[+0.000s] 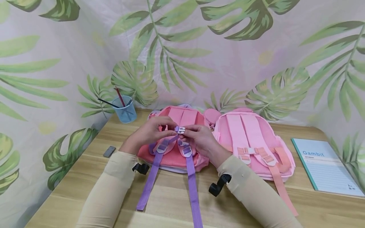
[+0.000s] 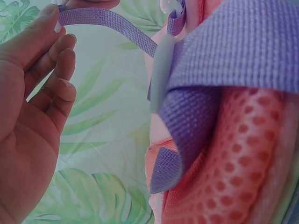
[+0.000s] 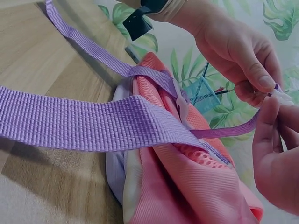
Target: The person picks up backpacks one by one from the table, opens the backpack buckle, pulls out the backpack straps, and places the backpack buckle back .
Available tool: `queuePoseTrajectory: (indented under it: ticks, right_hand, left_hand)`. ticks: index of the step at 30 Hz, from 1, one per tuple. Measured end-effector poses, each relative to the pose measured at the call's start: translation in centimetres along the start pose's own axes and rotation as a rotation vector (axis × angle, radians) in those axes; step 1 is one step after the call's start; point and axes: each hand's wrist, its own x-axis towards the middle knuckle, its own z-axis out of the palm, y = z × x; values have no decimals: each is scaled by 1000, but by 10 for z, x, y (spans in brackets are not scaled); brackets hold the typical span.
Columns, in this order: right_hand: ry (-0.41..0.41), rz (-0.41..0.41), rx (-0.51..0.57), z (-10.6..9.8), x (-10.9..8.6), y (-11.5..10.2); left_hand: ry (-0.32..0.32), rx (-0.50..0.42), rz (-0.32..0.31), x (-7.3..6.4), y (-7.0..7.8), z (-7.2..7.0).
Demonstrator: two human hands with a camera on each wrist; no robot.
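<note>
Above a coral-pink backpack (image 1: 175, 161), both hands meet at a small white plastic buckle (image 1: 181, 130) on a narrow purple strap. My left hand (image 1: 158, 130) pinches its strap end between thumb and fingers. White prongs show between the fingertips, pointing toward my right hand (image 1: 201, 139), which pinches the buckle from the other side. The right fingers hide part of it. In the left wrist view the thin purple strap (image 2: 110, 21) runs from the fingertips to the backpack. Wide purple shoulder straps (image 1: 194, 190) with white adjusters hang toward the table's front.
A lighter pink backpack (image 1: 262, 126) lies at the right, its peach chest strap joined by a white buckle (image 1: 250, 151). Further right is a notebook (image 1: 328, 164). At the left are a blue mesh pen cup (image 1: 126, 114) and a small grey block (image 1: 109, 151) on the wooden table (image 1: 94, 177).
</note>
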Motion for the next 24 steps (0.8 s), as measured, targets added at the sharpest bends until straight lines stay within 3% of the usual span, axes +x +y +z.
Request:
queuePoseTrajectory:
  ticks: [10, 17, 24]
  right_hand:
    - [-27, -49, -55, -3, -6, -1]
    - [-113, -249, -446, -17, -13, -1]
    - [-120, -386, -718, -20, -14, -7]
  left_hand:
    - [-4, 17, -22, 0, 0, 0]
    - [-32, 43, -79, -1, 3, 1]
    - [-54, 64, -48, 5, 4, 1]
